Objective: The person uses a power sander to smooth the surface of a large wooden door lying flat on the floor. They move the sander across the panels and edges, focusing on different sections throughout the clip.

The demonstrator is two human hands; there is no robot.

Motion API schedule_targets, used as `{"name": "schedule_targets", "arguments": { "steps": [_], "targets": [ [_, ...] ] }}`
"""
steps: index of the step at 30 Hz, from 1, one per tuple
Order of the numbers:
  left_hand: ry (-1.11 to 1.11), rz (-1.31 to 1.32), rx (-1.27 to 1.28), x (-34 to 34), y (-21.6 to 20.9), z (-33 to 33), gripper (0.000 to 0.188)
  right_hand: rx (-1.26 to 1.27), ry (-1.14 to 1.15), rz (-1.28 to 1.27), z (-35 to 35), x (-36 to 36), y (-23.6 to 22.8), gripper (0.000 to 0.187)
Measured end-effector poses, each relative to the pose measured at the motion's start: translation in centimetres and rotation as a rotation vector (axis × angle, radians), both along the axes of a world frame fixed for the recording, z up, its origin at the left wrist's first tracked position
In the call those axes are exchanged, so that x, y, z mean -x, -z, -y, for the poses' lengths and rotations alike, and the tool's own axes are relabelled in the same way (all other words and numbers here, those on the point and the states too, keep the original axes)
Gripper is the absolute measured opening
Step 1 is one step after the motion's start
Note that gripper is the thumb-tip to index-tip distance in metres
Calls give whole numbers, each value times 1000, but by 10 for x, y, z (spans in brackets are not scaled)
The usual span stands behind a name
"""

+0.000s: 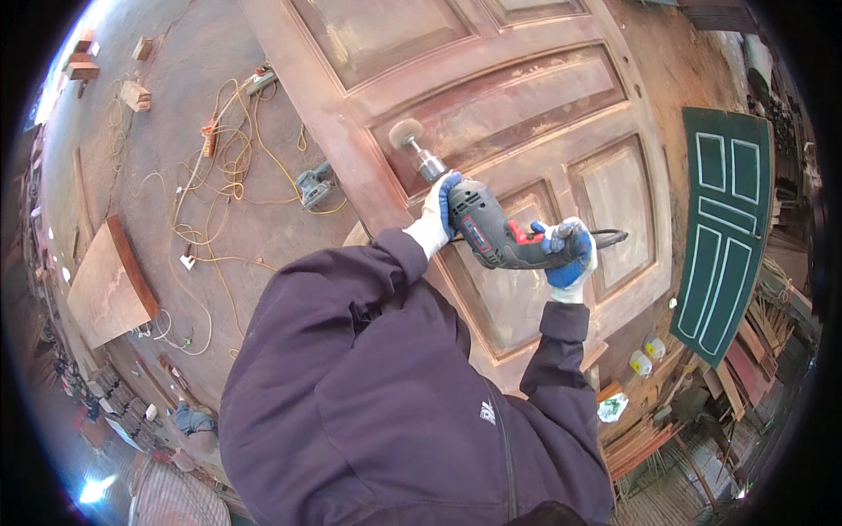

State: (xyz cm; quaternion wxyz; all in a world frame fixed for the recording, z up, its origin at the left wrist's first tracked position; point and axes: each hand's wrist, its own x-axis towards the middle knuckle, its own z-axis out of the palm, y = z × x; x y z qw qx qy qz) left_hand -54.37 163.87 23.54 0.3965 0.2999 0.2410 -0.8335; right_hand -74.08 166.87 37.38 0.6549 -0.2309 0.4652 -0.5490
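Left hand (441, 212), gloved, wrapped round the front of the power drill (482, 226); right hand (570, 250) closed on its rear handle. Drill held over the panelled door (491, 114); contact of its round head (406, 133) with the wood unclear. Risks, my judgement: glove snagging on the nearby chuck (431, 167) if spinning; tilted head gouging moulding. Drill label and white jacket logo (488, 412) visible, lettering not transcribed.

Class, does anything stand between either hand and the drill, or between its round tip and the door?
Only work gloves separate the left hand and right hand from the power drill. Nothing visible blocks its round tip from the wooden door; contact is unclear.
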Motion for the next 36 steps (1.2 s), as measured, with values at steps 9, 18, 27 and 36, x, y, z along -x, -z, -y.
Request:
{"name": "schedule_targets", "arguments": {
  "steps": [9,18,27,36],
  "targets": [
    [50,136,16,28,42,52,23,38,251,-137,2,-9,11,33],
    [60,85,-49,-34,10,4,23,43,74,-131,-18,-41,7,34],
    [155,36,48,-7,20,37,26,92,220,-208,-14,-36,5,37],
    [173,42,-15,-23,4,33,19,13,177,-49,-11,-29,20,32]
  ]
}}
